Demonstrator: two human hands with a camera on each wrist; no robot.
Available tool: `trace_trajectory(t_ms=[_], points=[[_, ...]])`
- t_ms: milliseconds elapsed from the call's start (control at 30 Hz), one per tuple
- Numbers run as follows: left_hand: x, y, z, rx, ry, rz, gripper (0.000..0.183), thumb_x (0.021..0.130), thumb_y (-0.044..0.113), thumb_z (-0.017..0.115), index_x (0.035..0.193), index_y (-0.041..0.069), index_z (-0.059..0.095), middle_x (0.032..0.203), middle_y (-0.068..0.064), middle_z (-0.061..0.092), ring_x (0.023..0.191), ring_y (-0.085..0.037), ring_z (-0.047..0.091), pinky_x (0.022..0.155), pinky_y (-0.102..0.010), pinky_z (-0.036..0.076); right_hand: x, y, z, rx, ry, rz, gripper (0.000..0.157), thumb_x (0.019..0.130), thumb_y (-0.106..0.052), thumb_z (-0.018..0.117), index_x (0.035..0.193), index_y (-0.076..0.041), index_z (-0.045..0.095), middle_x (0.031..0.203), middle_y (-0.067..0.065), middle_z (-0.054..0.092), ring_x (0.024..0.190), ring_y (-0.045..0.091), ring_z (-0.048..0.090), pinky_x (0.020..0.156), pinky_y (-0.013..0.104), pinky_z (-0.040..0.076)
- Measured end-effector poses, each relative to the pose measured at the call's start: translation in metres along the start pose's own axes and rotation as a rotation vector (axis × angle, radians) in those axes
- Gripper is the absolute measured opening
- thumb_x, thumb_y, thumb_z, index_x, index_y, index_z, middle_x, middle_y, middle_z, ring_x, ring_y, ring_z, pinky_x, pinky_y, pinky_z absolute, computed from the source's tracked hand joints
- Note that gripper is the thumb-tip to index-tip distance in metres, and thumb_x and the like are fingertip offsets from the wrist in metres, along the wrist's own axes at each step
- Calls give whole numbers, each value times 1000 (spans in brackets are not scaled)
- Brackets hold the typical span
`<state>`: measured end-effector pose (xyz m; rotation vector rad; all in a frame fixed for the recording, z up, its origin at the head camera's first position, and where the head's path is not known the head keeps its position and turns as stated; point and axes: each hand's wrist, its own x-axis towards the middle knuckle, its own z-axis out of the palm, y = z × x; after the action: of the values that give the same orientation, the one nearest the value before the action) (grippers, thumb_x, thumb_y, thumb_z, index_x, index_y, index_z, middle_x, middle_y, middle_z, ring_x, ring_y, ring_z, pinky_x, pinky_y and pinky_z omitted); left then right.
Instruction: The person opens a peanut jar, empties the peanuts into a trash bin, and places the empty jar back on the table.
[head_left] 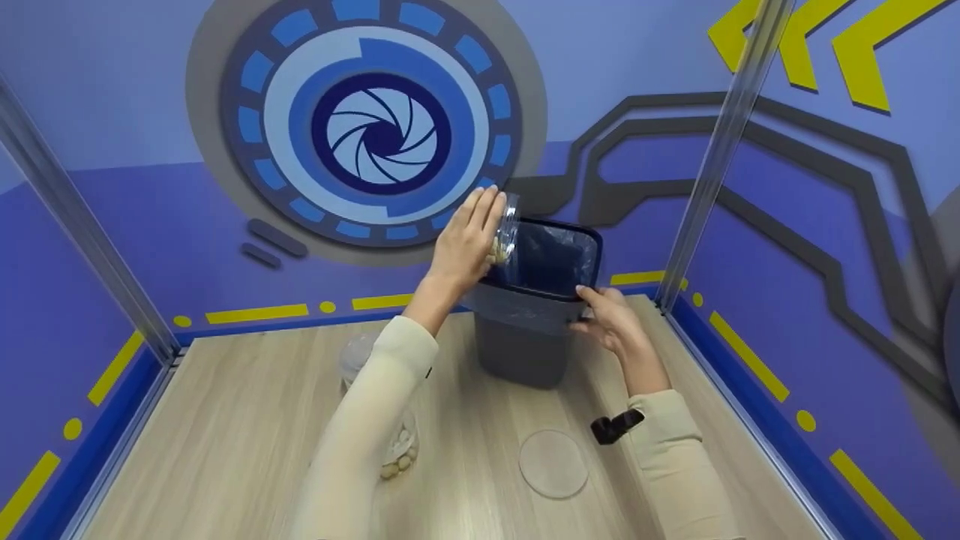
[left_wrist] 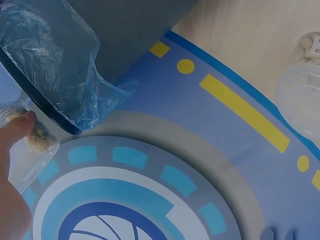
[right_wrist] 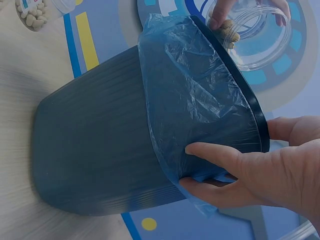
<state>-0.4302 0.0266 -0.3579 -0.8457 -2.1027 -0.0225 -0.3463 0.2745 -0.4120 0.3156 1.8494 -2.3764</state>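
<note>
My left hand (head_left: 466, 238) grips a clear plastic jar (head_left: 511, 232) tipped over the mouth of a dark grey bin (head_left: 517, 352). Some tan, nut-like pieces (right_wrist: 230, 34) are inside that jar, close to the fingers in the right wrist view. A thin bluish plastic bag (right_wrist: 170, 115) lines the bin and folds down over its outside. With thumb and fingers, my right hand (head_left: 611, 319) pinches the bin's near right rim and the bag. The bin stands tilted on the table. Part of the left hand is cut off in the left wrist view.
A round clear lid (head_left: 553, 463) lies flat on the wooden table (head_left: 255, 420). Behind my left sleeve, partly hidden, are a jar of pale nut-like pieces (head_left: 401, 454) and another clear container (head_left: 356, 354). Printed wall panels (head_left: 127, 225) and metal posts border the table.
</note>
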Motion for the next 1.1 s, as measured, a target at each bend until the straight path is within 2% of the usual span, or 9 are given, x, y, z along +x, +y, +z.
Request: trace_trajectory(t_ms=[67,200,300,467,667,767,1100], points=[[0,0,0,-16,4,-10,95,73,9,84,154,-1,35,158,-19,38,146,-33,35,123,-34,26,0,0,0,5,-1,-1,76,108,-16,42,159,0,-11,166,23,-8,151,45,13,116,55,33],[-1,-1,1,13,21,32,88,76,5,81,152,0,39,156,-18,41,144,-34,38,121,-36,31,0,0,1,13,-8,-5,76,108,-15,42,159,1,-13,166,24,-11,152,45,11,117,56,32],[-2,0,3,47,35,85,81,79,1,77,152,1,41,155,-18,43,143,-33,40,119,-38,35,0,0,1,22,-10,-8,75,108,-15,41,159,2,-12,166,25,-9,151,46,13,116,56,32],[-2,1,4,66,53,100,73,84,-4,70,151,1,42,155,-17,43,143,-33,40,120,-37,34,1,1,0,26,-15,-11,73,108,-14,40,159,4,-9,165,27,-4,149,46,18,116,56,33],[-2,2,1,191,52,237,69,88,-9,65,152,3,40,158,-16,40,146,-31,38,123,-37,28,1,-1,0,10,-10,-18,71,109,-15,39,159,4,-8,165,27,5,149,42,24,116,55,34],[-2,3,1,177,55,235,72,86,-9,67,152,2,41,157,-16,41,145,-31,39,123,-37,27,2,-1,0,12,-11,-21,72,109,-15,39,159,4,-9,165,27,5,150,41,23,116,56,33],[-5,0,6,122,114,247,61,93,-11,58,151,2,43,156,-17,43,144,-32,41,123,-38,27,1,1,1,22,-23,-20,72,109,-14,39,159,4,-10,165,28,3,151,42,19,116,58,32]])
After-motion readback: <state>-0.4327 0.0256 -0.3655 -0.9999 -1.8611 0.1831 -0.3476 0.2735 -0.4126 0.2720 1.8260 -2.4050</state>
